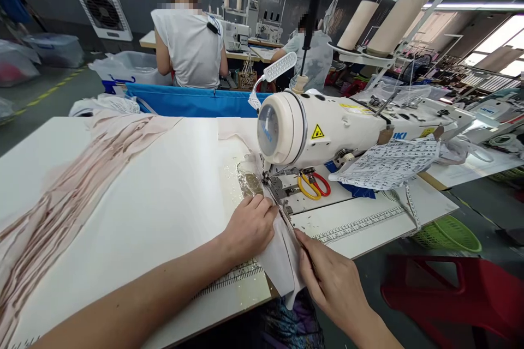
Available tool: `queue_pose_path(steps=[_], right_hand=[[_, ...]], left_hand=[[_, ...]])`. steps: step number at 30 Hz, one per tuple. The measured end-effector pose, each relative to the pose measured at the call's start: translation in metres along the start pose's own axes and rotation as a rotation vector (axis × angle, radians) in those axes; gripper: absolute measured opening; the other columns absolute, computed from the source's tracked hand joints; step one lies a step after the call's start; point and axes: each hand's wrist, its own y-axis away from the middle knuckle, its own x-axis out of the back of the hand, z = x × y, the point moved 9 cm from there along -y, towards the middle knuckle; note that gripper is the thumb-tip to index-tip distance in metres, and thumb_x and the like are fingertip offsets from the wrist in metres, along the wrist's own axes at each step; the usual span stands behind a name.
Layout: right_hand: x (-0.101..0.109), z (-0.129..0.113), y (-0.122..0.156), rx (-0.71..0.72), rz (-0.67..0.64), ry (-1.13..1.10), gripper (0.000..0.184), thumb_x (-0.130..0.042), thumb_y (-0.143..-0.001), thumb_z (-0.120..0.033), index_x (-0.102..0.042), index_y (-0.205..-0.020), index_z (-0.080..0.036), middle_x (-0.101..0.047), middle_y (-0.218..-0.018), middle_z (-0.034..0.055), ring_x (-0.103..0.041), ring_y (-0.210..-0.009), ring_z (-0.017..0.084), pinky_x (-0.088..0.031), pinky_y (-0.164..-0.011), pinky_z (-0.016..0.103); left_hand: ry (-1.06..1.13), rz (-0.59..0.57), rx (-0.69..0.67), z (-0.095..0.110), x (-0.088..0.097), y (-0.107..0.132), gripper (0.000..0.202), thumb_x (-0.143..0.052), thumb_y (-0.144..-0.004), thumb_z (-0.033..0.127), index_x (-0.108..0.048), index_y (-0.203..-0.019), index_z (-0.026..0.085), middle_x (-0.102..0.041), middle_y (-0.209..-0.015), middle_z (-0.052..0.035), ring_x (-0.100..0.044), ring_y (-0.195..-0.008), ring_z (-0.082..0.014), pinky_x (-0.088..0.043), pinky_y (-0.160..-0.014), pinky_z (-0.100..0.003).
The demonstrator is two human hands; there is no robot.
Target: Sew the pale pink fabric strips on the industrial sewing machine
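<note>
On the end cap of the white sewing machine (327, 125), blue JUKI lettering is legible; the same mark on the arm is partly covered by a brown patch. A second machine (489, 110) at right also reads JUKI. One yellow triangular warning sticker (317, 131) is noted. Print on the sheet (388, 166) against the arm is too small to read.

Bare surface of the white table (176, 185) lies left of the needle, bounded by bunched pink fabric (73, 196). Red-and-yellow snips (318, 190) lie right of the needle. The pale cloth (282, 256) runs from the needle area past the front table edge. A red stool (483, 294) stands to the right.

The left hand (251, 224) rests on the cloth, fingers bent, near the needle; whether it pinches cannot be told. The right hand (331, 275) pinches the cloth's right edge between thumb and forefinger.
</note>
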Motion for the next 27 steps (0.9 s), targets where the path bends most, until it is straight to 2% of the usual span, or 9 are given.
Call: queue_pose_path(steps=[12,21,27], right_hand=[[-0.020,0.003,-0.010,-0.109,-0.058,0.040,0.031,-0.036,-0.099,-0.017,-0.060,-0.116,-0.009,-0.075,-0.093,0.0110,-0.072,-0.070,0.019,-0.057,-0.056,0.028],[-0.021,0.007,-0.007,-0.094,-0.095,0.030,0.029,-0.036,-0.099,-0.017,-0.060,-0.115,-0.010,-0.075,-0.094,0.0106,-0.073,-0.073,0.020,-0.057,-0.056,0.028],[-0.010,0.013,0.008,-0.130,-0.171,-0.006,0.032,-0.032,-0.101,-0.020,-0.050,-0.126,-0.012,-0.074,-0.102,0.0117,-0.073,-0.080,0.020,-0.058,-0.059,0.029]], left_hand=[[-0.039,0.037,-0.045,0.004,-0.001,0.001,0.032,-0.048,-0.090,0.017,-0.060,-0.118,0.008,-0.061,-0.111,-0.0136,-0.053,-0.104,-0.0287,-0.047,-0.087,-0.043],[-0.024,0.027,-0.033,0.004,-0.002,0.000,0.033,-0.047,-0.090,0.016,-0.058,-0.120,0.008,-0.061,-0.112,-0.0134,-0.053,-0.103,-0.0280,-0.046,-0.086,-0.042],[-0.033,0.035,-0.059,0.005,-0.001,0.000,0.033,-0.048,-0.090,0.015,-0.060,-0.119,0.008,-0.060,-0.113,-0.0137,-0.053,-0.103,-0.0283,-0.047,-0.085,-0.042]])
